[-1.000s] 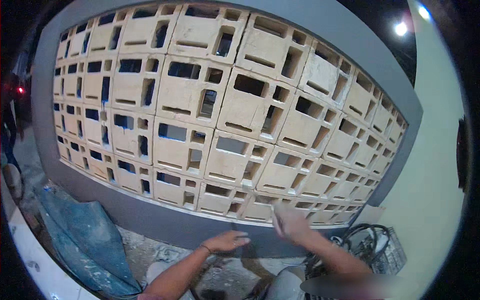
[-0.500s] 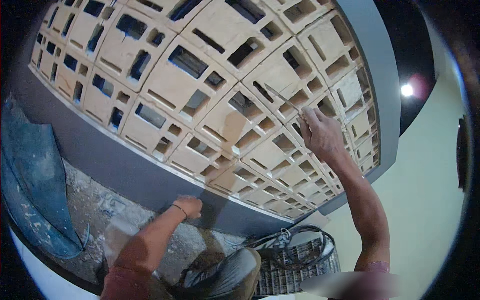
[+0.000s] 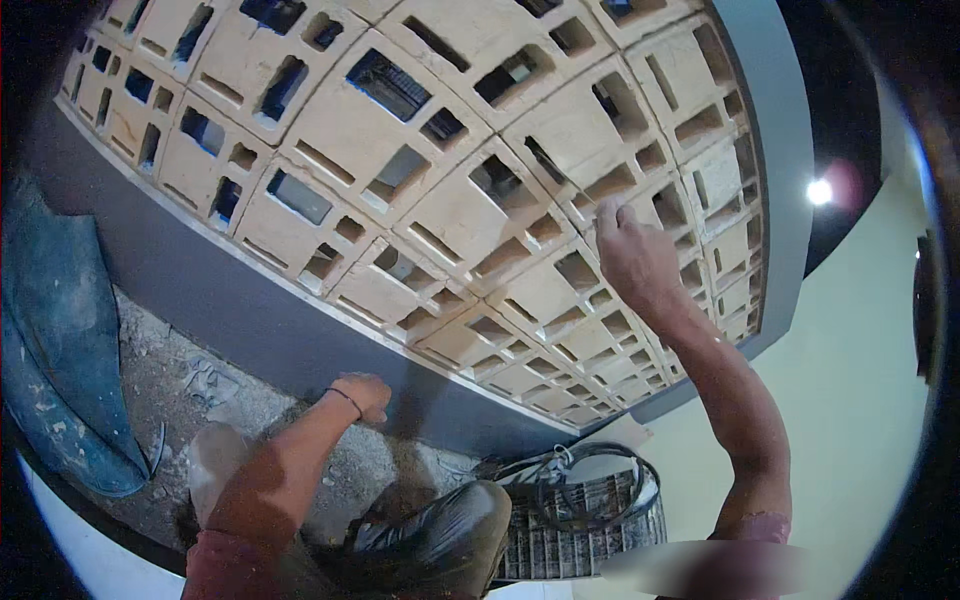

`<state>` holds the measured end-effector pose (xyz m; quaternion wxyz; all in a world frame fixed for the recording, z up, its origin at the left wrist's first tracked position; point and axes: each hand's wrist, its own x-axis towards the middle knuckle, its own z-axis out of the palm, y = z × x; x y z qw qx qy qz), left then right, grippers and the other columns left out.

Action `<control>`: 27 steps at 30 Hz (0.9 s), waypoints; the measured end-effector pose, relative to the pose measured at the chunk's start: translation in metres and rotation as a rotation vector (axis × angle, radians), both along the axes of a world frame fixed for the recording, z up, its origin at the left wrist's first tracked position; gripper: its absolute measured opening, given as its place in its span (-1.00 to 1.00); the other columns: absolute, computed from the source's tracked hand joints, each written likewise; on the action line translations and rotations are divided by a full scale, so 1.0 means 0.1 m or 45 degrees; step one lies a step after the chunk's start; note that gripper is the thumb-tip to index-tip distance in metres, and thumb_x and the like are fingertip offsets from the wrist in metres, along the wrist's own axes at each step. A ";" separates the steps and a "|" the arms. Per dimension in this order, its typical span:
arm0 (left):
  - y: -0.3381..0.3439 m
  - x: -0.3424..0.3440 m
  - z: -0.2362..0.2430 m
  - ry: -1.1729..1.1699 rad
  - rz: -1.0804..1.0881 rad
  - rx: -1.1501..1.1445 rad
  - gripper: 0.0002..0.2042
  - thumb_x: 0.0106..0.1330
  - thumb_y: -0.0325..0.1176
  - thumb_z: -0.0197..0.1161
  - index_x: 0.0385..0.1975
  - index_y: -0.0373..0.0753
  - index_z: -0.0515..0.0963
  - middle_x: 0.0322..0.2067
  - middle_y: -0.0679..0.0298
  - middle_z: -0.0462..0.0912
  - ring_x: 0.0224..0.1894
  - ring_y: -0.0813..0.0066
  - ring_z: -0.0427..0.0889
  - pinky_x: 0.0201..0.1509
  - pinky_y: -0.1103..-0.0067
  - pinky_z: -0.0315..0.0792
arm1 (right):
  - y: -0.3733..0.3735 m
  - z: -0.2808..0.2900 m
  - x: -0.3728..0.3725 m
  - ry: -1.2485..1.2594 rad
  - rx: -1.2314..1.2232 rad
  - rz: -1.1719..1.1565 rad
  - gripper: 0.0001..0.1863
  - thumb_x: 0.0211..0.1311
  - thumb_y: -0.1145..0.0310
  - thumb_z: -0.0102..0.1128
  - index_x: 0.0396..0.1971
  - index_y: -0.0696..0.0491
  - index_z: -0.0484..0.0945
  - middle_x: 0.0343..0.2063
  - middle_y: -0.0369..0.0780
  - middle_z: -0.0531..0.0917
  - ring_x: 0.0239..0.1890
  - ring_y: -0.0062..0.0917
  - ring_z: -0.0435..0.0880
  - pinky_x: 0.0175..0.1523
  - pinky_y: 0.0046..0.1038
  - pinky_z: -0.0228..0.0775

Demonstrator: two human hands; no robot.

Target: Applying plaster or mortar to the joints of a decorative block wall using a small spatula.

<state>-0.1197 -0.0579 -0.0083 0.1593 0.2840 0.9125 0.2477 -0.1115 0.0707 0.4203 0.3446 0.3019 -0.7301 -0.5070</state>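
The thin tool (image 3: 560,175) now lies against a joint of the block wall (image 3: 420,200) at about one o'clock in the view, the right hand (image 3: 632,258) having climbed there from low near the ledge a second ago, fingers curled and pinching its lower end. That suggests work has shifted to an upper joint. At seven o'clock the left hand (image 3: 362,396) stays down on the grey ledge (image 3: 250,320), fingers folded under, beside the wire basket (image 3: 580,520)

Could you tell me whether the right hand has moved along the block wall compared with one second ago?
Yes. The right hand has risen from near the grey sill up onto the block wall, several block rows higher, holding a thin tool.
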 end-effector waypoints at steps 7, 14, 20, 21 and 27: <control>-0.06 0.01 -0.03 0.031 -0.003 -0.117 -0.59 0.19 -0.07 0.38 -0.09 -0.25 0.69 0.00 0.03 0.69 0.09 0.01 0.65 0.14 0.14 0.52 | -0.22 0.05 0.08 -0.105 -0.193 -0.069 -0.91 0.24 0.48 0.01 -0.39 0.19 0.43 -0.50 0.03 0.64 -0.47 -0.08 0.70 -0.42 -0.14 0.56; -0.04 0.08 -0.02 0.033 0.010 0.019 -0.59 0.16 -0.09 0.40 -0.10 -0.25 0.69 -0.05 0.00 0.71 0.04 0.01 0.67 0.12 0.15 0.54 | -0.28 0.03 0.09 -0.146 -0.346 -0.172 -0.85 0.30 0.33 0.06 -0.28 0.10 0.46 -0.46 0.00 0.65 -0.44 -0.02 0.66 -0.34 -0.03 0.49; -0.16 0.12 0.10 0.017 0.023 -0.023 -0.63 0.17 -0.12 0.35 -0.15 -0.27 0.71 -0.09 -0.03 0.71 0.02 0.01 0.68 0.11 0.17 0.55 | -0.18 -0.30 -0.01 -0.064 -0.375 -0.134 -0.86 0.23 0.46 0.04 -0.32 0.24 0.44 -0.49 0.08 0.64 -0.45 -0.01 0.70 -0.33 -0.05 0.56; -0.19 0.14 0.11 0.024 0.021 -0.030 -0.63 0.17 -0.12 0.35 -0.15 -0.27 0.71 -0.09 -0.03 0.71 0.02 0.01 0.68 0.11 0.17 0.55 | -0.21 -0.32 -0.01 -0.119 -0.475 -0.108 -0.85 0.23 0.44 0.06 -0.34 0.24 0.45 -0.48 0.07 0.64 -0.45 0.00 0.69 -0.32 -0.04 0.55; -0.33 0.17 -0.04 0.048 -0.036 -0.066 -0.61 0.19 -0.10 0.35 -0.14 -0.30 0.69 -0.07 -0.06 0.70 0.04 0.00 0.67 0.12 0.19 0.54 | -0.27 -0.07 -0.01 -0.306 -0.532 -0.004 -0.84 0.22 0.41 0.08 -0.44 0.20 0.50 -0.48 0.03 0.64 -0.47 -0.01 0.67 -0.35 -0.04 0.53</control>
